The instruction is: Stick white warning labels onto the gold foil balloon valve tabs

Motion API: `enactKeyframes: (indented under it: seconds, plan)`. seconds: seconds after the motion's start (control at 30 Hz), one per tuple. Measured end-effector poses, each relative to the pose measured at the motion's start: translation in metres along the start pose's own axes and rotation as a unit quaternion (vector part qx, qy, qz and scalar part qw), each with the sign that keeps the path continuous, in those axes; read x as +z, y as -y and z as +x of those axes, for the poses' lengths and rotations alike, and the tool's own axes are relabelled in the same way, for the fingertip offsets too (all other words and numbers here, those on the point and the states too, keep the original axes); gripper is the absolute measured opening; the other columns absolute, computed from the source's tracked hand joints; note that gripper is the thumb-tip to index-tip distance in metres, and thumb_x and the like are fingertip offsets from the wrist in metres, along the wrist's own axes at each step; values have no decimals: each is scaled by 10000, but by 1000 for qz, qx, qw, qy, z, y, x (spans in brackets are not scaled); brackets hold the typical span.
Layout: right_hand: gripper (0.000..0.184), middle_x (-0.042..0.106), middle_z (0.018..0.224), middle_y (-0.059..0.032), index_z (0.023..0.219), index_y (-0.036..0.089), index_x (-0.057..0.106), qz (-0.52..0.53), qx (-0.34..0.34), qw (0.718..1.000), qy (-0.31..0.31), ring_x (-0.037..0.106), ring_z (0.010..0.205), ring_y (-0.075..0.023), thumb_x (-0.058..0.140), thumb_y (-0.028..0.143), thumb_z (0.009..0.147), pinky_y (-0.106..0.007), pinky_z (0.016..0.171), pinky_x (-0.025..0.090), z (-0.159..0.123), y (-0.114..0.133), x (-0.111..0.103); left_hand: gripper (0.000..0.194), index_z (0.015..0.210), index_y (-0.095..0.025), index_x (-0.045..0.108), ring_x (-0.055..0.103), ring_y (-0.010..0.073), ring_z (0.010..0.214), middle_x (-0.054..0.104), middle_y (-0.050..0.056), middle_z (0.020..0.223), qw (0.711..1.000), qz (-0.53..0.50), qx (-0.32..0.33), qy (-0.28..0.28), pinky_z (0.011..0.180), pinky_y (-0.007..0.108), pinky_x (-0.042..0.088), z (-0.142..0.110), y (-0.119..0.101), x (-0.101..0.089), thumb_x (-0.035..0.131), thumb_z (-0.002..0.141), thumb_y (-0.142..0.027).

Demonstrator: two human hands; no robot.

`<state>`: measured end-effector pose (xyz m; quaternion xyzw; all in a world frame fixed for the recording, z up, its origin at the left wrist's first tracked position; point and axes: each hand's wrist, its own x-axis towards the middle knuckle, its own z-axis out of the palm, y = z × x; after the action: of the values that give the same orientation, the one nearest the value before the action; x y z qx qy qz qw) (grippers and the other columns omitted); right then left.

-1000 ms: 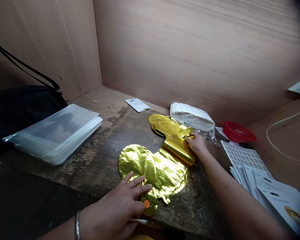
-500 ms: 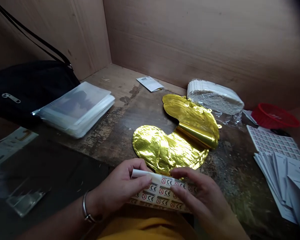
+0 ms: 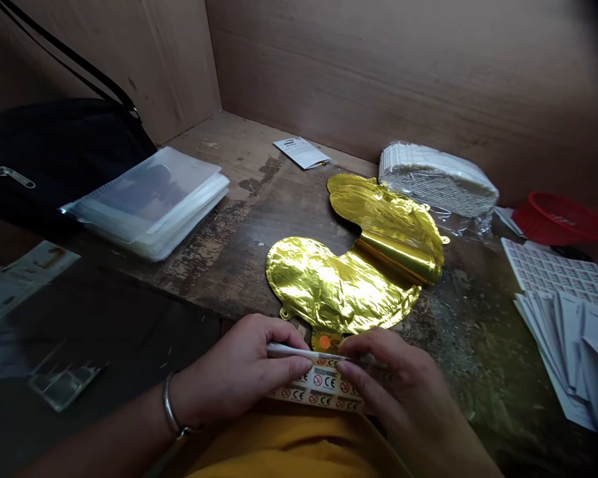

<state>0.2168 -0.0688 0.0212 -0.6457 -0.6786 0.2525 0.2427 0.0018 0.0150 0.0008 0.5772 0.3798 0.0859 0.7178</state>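
Note:
A sheet of stickers (image 3: pixel 323 381) printed with CE marks and red prohibition signs is held low in front of my body. My left hand (image 3: pixel 256 368) grips its curled upper edge between thumb and fingers. At the right of that edge, the thumb and index finger of my right hand (image 3: pixel 396 378) are pinched together on the sheet; whether a single sticker is between them I cannot make out. Just beyond my hands lies a flat gold foil balloon (image 3: pixel 343 285), partly folded over, with an orange dot on its tail near my fingers.
Clear plastic bags (image 3: pixel 154 199) are stacked at left beside a black bag (image 3: pixel 54 159). A folded leaflet (image 3: pixel 301 153) and a plastic-wrapped white bundle (image 3: pixel 436 179) lie behind. Right are a red basket (image 3: pixel 553 222), a printed sheet (image 3: pixel 558 269) and paper leaflets (image 3: pixel 563 345).
My right thumb and index finger have closed together at the sheet's edge. The sheet's upper edge is bent over more narrowly, and the balloon's tail with its orange dot shows now.

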Motion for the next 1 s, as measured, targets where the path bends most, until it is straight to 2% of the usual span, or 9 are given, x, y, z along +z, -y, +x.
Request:
enactKeyframes:
  seconds: [0.1,0.2,0.43,0.6,0.77,0.87,0.93,1.0]
  plan:
    - [177,649,970,-79,1035,195,673,-101,-94,986,-90,574,943,-225,635,237,867,-366,799,493,-2,4,-1,197,849,-139,690,500,107,673,592,-20,720,999,-38,-20,3,576,177,375,1,5,1,674,818,-334]
    - [187,637,941,-97,1036,158,675,-124,-143,978,-91,537,964,-238,645,183,853,-388,831,485,0,11,-1,211,856,-142,685,498,106,676,589,-23,723,998,-55,-28,3,578,174,376,3,9,2,686,811,-349]
    - [112,668,819,-64,898,172,703,-100,-168,973,-120,563,861,-218,660,100,823,-386,795,484,5,16,6,285,861,-150,701,520,124,676,608,-10,737,998,-53,-44,-14,585,185,404,1,3,4,693,787,-424]
    - [211,711,863,-46,957,192,687,-130,-193,967,-107,590,852,-211,684,72,784,-383,785,469,0,10,5,307,868,-154,696,523,119,645,612,-12,718,996,-78,-39,-14,566,185,410,0,2,6,673,801,-453]
    - [301,722,907,-41,999,215,665,-117,-218,963,-111,609,865,-215,673,31,761,-366,796,480,-2,6,8,288,840,-147,677,521,115,627,591,-17,698,996,-81,-36,-20,549,184,407,1,6,7,680,798,-433]
    - [300,707,925,-45,988,218,642,-83,-213,969,-96,601,897,-215,653,17,766,-355,828,480,-3,9,8,232,931,-171,666,569,126,685,631,-14,779,997,-75,-21,-15,604,195,438,2,8,6,670,819,-374]
    - [224,678,930,-48,937,225,623,-25,-167,982,-87,598,913,-209,621,48,799,-339,825,485,-4,14,6,215,1042,-214,660,611,146,811,668,-5,934,998,-29,41,-33,709,219,472,3,8,5,643,832,-256]
    - [123,647,964,-56,888,232,607,50,-83,992,-81,601,934,-203,591,117,847,-316,799,496,-2,17,2,253,1040,-237,678,617,145,870,672,-9,973,989,58,129,-39,787,231,467,5,7,4,588,829,-131]
